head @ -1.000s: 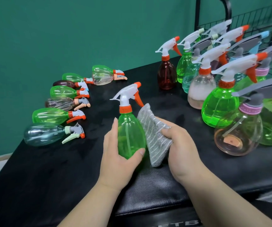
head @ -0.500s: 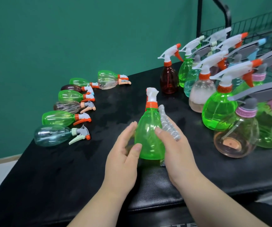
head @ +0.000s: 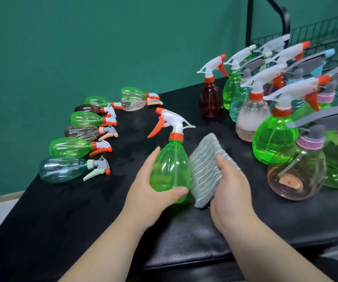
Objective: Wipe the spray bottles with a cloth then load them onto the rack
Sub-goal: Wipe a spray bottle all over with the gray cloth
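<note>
Black padded table (head: 66,226) under a green wall. Fingers and thumb of the left hand (head: 149,194) curl round the belly of the green bottle (head: 172,163), held upright near the table's front middle. The right hand (head: 232,192) grips a folded grey cloth (head: 203,167) against the bottle's side. The bottle looks empty, so probably light, thin and slippery. The wide belly seems the surest hold, not the trigger. The wire rack (head: 316,35) stands far right.
</note>
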